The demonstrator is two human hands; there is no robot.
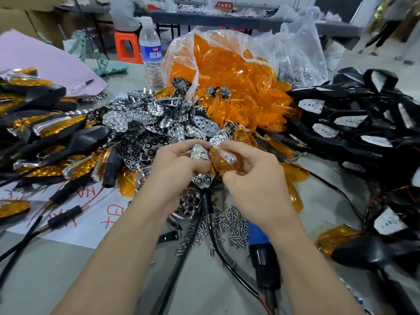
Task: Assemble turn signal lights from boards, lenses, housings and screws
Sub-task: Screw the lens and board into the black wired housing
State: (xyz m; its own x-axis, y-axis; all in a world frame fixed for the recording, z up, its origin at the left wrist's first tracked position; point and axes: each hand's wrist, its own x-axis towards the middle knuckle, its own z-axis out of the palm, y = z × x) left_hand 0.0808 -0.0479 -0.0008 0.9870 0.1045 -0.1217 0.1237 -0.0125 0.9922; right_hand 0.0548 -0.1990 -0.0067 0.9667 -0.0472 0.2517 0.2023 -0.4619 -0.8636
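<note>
Black cables (pixel 181 258) and a blue-handled tool (pixel 259 237) lie nearest on the grey table (pixel 68 269), beside a scatter of screws (pixel 231 226). Just beyond, the left hand (pixel 175 169) curls round a chrome reflector unit (pixel 200 153) while the right hand (pixel 254 178) pinches an amber lens (pixel 223 160) against its right edge. Farther off sit heaped chrome reflectors (pixel 145 117), finished lights (pixel 45 133) at left, black housings (pixel 352 123) at right and a bag of amber lenses (pixel 238 71) at far centre.

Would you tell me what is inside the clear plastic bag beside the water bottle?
Amber lenses fill the bag and spill out of its mouth. Whatever lies beneath them is covered.
</note>
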